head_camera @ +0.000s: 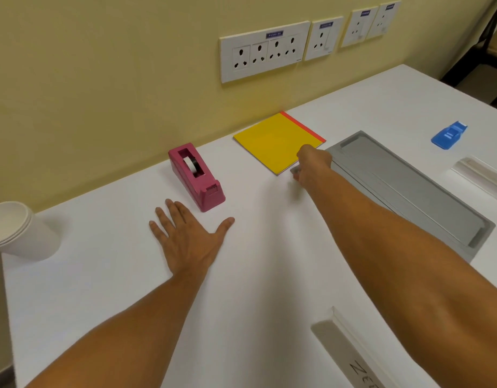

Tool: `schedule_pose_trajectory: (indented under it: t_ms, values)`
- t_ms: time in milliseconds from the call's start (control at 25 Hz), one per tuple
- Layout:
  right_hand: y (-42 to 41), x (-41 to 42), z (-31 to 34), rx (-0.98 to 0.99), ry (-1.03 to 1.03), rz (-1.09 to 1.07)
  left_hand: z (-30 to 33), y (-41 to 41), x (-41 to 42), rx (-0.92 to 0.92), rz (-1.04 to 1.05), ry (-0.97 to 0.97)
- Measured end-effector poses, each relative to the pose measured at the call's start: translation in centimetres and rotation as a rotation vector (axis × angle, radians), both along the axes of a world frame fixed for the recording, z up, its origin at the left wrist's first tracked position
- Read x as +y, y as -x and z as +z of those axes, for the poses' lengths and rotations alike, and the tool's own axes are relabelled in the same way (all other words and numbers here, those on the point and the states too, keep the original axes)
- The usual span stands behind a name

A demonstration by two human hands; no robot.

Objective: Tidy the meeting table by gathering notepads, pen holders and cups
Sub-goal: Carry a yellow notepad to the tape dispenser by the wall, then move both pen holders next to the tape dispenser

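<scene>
Yellow notepad (pixel 275 141) flat; stacked cups (pixel 20 233) toppled

There is one camera, worn on the person's head. It looks forward and down, close over the flat white table (pixel 255 275). The pale yellow wall (pixel 101 79) fills the top of the frame, and both bare arms reach in from the bottom.

Bright, even light with soft faint shadows; wide-angle bending at the edges, slight overall softness.

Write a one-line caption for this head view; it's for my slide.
Right hand reaches the yellow notepad; left hand flat on table.
</scene>
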State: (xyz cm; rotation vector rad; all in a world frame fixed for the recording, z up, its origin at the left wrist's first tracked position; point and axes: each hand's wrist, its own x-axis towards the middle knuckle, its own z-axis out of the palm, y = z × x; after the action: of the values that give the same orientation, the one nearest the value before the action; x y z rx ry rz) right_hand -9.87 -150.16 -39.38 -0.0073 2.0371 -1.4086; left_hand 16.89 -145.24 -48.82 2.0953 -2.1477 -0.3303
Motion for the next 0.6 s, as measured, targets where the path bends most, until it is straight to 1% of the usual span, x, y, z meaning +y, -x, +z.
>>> schedule_pose_trajectory:
  t_ms: [120,280,320,480,600]
  values:
    - [-1.5,3.0,0.3,0.107,0.020,0.121,0.0,-0.3,0.4,0.028,-0.015,0.006]
    - [-3.9,7.6,0.7,0.284,0.042,0.285,0.6,-0.5,0.6,0.130,-0.047,0.012]
    - [-4.5,8.9,1.0,0.310,0.041,0.325,0.7,-0.7,0.8,0.142,-0.081,0.015]
    - [-6.9,15.6,2.2,0.412,0.000,0.495,1.0,-2.8,3.1,0.137,-0.349,-0.029]
    - [-7.5,20.6,3.3,0.552,-0.072,0.628,2.4,-3.5,6.1,0.171,-0.408,-0.110]
